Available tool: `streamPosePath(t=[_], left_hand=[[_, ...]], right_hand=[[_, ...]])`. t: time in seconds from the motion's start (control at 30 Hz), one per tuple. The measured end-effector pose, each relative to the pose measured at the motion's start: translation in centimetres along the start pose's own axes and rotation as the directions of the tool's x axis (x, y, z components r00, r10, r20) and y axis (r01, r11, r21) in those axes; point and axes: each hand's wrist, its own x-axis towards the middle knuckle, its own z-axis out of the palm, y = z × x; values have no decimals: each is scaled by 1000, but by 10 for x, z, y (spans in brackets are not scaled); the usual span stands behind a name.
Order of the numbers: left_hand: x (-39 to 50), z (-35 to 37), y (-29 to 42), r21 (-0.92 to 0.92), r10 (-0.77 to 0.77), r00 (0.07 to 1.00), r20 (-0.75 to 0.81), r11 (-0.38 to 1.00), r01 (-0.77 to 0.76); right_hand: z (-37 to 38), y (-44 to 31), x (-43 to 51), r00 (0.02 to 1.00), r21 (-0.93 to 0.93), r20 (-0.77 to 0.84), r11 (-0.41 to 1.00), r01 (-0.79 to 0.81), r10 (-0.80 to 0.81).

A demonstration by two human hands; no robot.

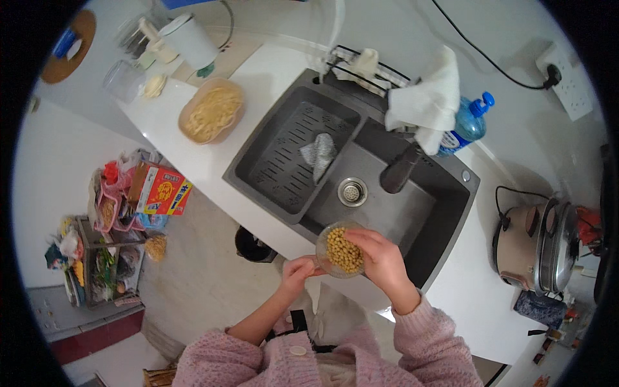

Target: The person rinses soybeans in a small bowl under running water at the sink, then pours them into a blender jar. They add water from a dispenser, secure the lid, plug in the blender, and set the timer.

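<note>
A clear glass bowl (325, 263) holds yellow beans that look like soybeans (344, 251), tilted over the front edge of a dark grey sink (377, 213). With its fingertips, my left hand (299, 272) grips the bowl's left side. On the opposite side my right hand (384, 259) holds the bowl, its fingers reaching over the rim above the beans; its thumb is hidden. Beyond the bowl, the round drain strainer (352, 192) sits in the basin floor. The dark faucet (401, 169) reaches over the basin.
A slotted drain tray (275, 155) with a silvery scouring cloth (321, 154) covers the sink's left part. Behind stand a soap bottle (466, 126), a white cloth (425, 101) and a wire rack (372, 67). A plastic tub (213, 111) is left, a rice cooker (527, 246) right.
</note>
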Motion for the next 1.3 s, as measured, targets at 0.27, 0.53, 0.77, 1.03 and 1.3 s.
streamPosePath(t=[0.27, 0.53, 0.77, 1.03, 1.3], left_hand=[[-114, -55, 61, -57, -10, 999, -46, 998, 7], [-326, -197, 163, 56, 222, 935, -276, 975, -215], [-413, -278, 188, 92, 239, 812, -532, 970, -225], [-389, -343, 156, 120, 281, 687, -670, 955, -273], [-328, -375, 173, 8, 96, 735, -671, 993, -122]], right_hand=[[78, -119, -8, 983, 265, 167, 964, 27, -74], [268, -288, -14, 885, 746, 465, 526, -409, 30], [366, -331, -5, 929, 725, 363, 607, -324, 63], [451, -215, 16, 973, 32, 1, 972, -231, 231], [473, -142, 34, 959, -266, 108, 937, -227, 262]])
